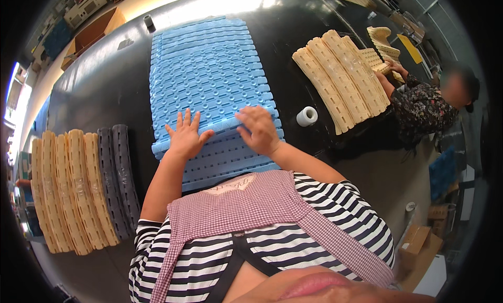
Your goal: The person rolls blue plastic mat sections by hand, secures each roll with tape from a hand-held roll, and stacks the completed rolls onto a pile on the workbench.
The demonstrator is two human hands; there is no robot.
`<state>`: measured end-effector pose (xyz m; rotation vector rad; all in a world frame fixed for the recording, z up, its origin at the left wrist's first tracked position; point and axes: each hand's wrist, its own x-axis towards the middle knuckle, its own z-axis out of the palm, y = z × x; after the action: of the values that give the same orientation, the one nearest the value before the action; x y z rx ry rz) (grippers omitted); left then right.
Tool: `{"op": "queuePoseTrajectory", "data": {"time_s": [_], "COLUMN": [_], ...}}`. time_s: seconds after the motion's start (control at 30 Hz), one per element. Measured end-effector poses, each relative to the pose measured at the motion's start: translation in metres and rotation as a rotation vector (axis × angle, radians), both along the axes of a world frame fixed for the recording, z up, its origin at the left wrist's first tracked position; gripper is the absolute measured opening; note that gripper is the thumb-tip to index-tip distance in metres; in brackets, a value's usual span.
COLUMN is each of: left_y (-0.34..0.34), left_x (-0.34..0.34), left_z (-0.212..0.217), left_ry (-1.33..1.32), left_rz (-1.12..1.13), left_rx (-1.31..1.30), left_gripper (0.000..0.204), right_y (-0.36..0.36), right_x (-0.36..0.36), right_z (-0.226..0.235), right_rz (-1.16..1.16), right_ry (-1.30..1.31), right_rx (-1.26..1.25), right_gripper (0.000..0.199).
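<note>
A blue plastic mat [207,75] with rows of round bumps lies lengthwise on the black table in front of me. Its near end is turned over into a fold, and a flatter slotted stretch [230,156] lies between the fold and my body. On the left part of the fold, my left hand [186,138] rests flat with its fingers spread. My right hand [259,131] lies on the fold's right part, its fingers bent and its thumb apart. Some of its fingertips are slightly smeared.
Rolled beige mats [73,190] and dark grey ones [118,180] stand at the left. On the right lie beige rolls [340,83] and a white tape roll [307,116]. A co-worker [427,106] handles a beige mat [385,43]. A small grey cylinder [149,22] stands far left.
</note>
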<state>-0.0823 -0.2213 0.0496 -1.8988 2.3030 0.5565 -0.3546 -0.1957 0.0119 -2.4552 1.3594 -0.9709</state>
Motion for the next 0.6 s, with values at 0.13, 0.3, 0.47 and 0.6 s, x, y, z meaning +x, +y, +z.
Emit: {"op": "queuePoseTrajectory", "data": {"time_s": [0.13,0.3,0.47,0.6], "left_y": [-0.025,-0.027,-0.025,-0.024], "left_x": [0.009,0.011,0.013,0.011], "left_z": [-0.008,-0.010,-0.012,-0.011], "left_ry": [0.081,0.175,0.177,0.176], "left_rz": [-0.063,-0.055,-0.056,-0.048], "left_rx": [-0.030,-0.076,-0.097,-0.095], "left_gripper": [0.084,0.079,0.077,0.075], "right_y": [0.011,0.004,0.006,0.007], "right_x": [0.017,0.018,0.022,0.020], "right_z": [-0.013,-0.030,-0.033,-0.032], "right_rz": [-0.048,-0.077,-0.086,-0.078], "right_ry": [0.166,0.184,0.164,0.166], "right_rx": [0.013,-0.014,-0.036,-0.024], "right_gripper": [0.068,0.076,0.075,0.075]}}
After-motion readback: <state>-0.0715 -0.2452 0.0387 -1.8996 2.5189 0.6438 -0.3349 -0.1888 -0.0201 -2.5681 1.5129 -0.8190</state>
